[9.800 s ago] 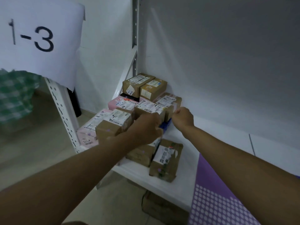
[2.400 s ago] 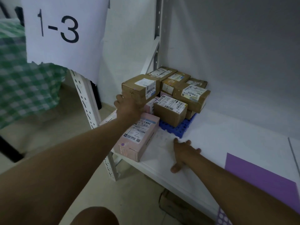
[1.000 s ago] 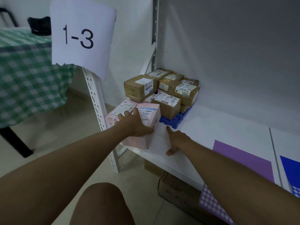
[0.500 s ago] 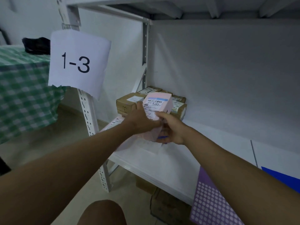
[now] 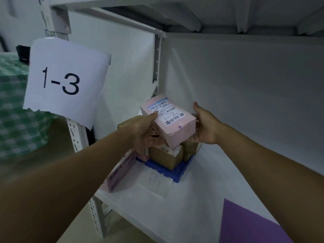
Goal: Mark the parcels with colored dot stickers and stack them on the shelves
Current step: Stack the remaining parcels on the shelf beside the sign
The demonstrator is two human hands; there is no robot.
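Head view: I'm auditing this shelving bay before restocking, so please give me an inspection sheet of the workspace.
Surface: white shelf board, a purple sheet lying at its front right.
Job's things: pink parcel held above the stack, handwritten 1-2 and a purple dot sticker on it; brown cardboard parcels on a blue plastic pallet; another pink box at the shelf's left edge.
Clutter: white paper slip before the pallet.
Grippers: left hand grips the held parcel; right hand supports its other side.
Cables: nothing seen.
Surroundings: paper sign 1-3 on the upright; green checked cloth at left.
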